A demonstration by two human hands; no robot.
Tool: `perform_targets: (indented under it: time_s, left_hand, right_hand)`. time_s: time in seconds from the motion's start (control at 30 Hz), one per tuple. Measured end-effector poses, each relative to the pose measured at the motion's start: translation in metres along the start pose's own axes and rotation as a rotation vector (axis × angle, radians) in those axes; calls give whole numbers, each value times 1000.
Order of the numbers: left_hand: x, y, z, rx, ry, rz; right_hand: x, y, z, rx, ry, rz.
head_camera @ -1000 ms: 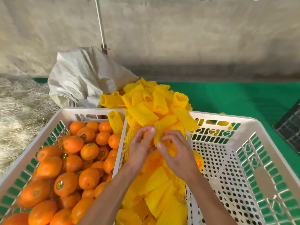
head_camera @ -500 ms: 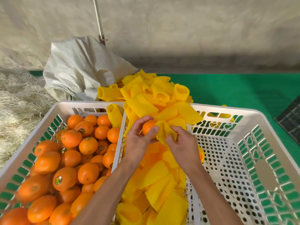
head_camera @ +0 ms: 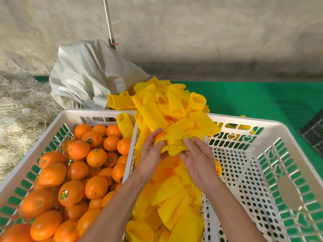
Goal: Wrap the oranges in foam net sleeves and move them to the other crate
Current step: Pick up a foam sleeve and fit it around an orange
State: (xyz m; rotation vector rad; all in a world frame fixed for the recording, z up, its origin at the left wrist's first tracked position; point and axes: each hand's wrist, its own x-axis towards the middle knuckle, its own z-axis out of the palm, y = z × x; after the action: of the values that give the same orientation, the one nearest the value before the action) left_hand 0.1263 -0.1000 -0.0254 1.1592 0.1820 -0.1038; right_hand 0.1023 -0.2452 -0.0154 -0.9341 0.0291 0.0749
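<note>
My left hand (head_camera: pixel 150 153) holds an orange (head_camera: pixel 159 135), of which only a small part shows. A yellow foam net sleeve (head_camera: pixel 174 142) covers most of it. My right hand (head_camera: pixel 197 158) pinches the sleeve's right end. Both hands hover over a long pile of yellow sleeves (head_camera: pixel 167 198) lying between two white crates. The left crate (head_camera: pixel 33 151) is full of bare oranges (head_camera: pixel 78 172). The right crate (head_camera: pixel 272 130) shows its perforated floor, and one wrapped orange (head_camera: pixel 218 169) peeks out behind my right hand.
A crumpled white woven sack (head_camera: pixel 87 74) lies behind the left crate, with a thin pole (head_camera: pixel 108 23) rising by the wall. Straw (head_camera: pixel 19 105) covers the ground at left, green matting (head_camera: pixel 262 98) at right. A dark crate corner (head_camera: pixel 314 131) sits at the far right.
The sleeve has been drawn leftward over the orange, which was plainly visible half a second ago and is now mostly covered. Both hands stayed over the sleeve pile.
</note>
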Motion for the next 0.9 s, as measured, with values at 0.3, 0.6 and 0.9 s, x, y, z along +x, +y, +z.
perform_targets:
  time_s: [0.3, 0.6, 0.9]
  left_hand:
    - [-8, 4, 11, -219, -180, -242]
    - [-9, -1, 8, -278, -260, -356]
    - [-4, 4, -1, -572, -223, -354]
  right_hand:
    - [9, -15, -7, 68, 98, 136]
    - [17, -8, -15, -178, 406, 1]
    - [9, 13, -15, -876, 147, -373]
